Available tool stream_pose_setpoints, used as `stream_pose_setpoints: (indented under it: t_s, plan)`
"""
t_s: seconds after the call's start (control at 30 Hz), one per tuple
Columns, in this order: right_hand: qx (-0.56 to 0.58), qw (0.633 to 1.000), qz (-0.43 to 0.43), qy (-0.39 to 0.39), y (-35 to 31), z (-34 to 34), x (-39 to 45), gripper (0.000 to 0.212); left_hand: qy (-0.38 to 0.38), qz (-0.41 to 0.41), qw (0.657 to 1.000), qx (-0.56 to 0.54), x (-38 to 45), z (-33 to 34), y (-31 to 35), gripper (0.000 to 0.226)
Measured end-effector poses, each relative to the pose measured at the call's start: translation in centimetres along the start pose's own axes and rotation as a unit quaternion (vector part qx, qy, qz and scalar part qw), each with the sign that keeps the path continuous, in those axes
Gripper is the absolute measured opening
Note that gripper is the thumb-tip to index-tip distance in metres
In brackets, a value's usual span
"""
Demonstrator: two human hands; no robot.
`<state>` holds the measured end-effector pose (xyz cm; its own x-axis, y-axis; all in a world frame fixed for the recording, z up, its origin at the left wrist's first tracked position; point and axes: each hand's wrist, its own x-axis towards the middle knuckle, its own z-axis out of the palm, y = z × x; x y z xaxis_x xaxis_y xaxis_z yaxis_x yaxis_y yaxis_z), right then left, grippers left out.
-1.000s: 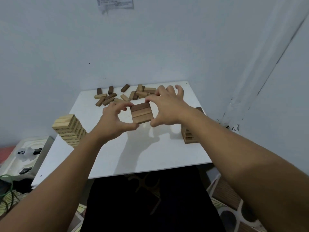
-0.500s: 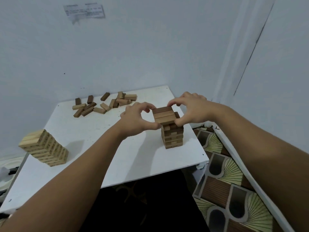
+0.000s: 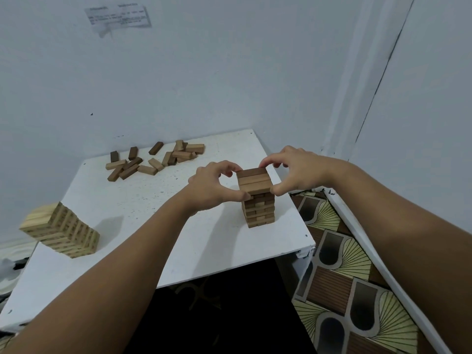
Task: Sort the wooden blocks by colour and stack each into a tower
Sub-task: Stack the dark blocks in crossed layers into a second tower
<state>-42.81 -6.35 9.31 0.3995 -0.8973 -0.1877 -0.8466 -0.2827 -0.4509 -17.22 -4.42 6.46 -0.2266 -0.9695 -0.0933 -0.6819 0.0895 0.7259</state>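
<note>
Brown blocks [image 3: 253, 180], three side by side, I pinch between left hand [image 3: 213, 186] and right hand [image 3: 293, 172], squaring them atop the dark tower [image 3: 258, 210].

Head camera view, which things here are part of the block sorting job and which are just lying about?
Job: brown tower; row of three blocks gripped by left hand and right hand; pale tower; loose blocks.

Lying about: wall paper; patterned floor mat.

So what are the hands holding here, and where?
Both hands, left and right, pinch a layer of three dark blocks by its opposite ends, atop the dark tower.
</note>
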Motion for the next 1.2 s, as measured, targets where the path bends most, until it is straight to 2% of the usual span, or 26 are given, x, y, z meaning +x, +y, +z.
stream_pose_setpoints:
  t_s: [0.53,0.63,0.8,0.9,1.1,1.2]
  plan:
    - [0.075,0.997,0.004,0.004,1.4,1.2,0.3,0.064,-0.009,-0.006,0.998,-0.057,-0.2,0.3,-0.6,0.075]
    - [0.079,0.997,0.008,0.007,1.5,1.2,0.4,0.065,-0.005,0.001,0.997,-0.071,-0.4,0.4,-0.6,0.073]
    - [0.074,0.997,0.003,0.008,1.8,1.1,0.1,0.074,-0.002,-0.004,0.997,-0.077,-0.5,0.2,-0.7,0.08]
    - [0.091,0.996,0.006,0.008,2.1,1.2,-0.1,0.077,0.001,-0.004,0.996,-0.087,-0.6,-0.1,-0.9,0.078]
    - [0.11,0.994,0.002,0.01,2.2,1.7,0.0,0.065,0.002,-0.003,0.995,-0.103,-0.7,0.1,-1.1,0.066]
    - [0.114,0.993,0.004,0.009,2.1,1.7,-0.1,0.065,0.004,-0.008,0.994,-0.106,-0.9,0.2,-1.0,0.067]
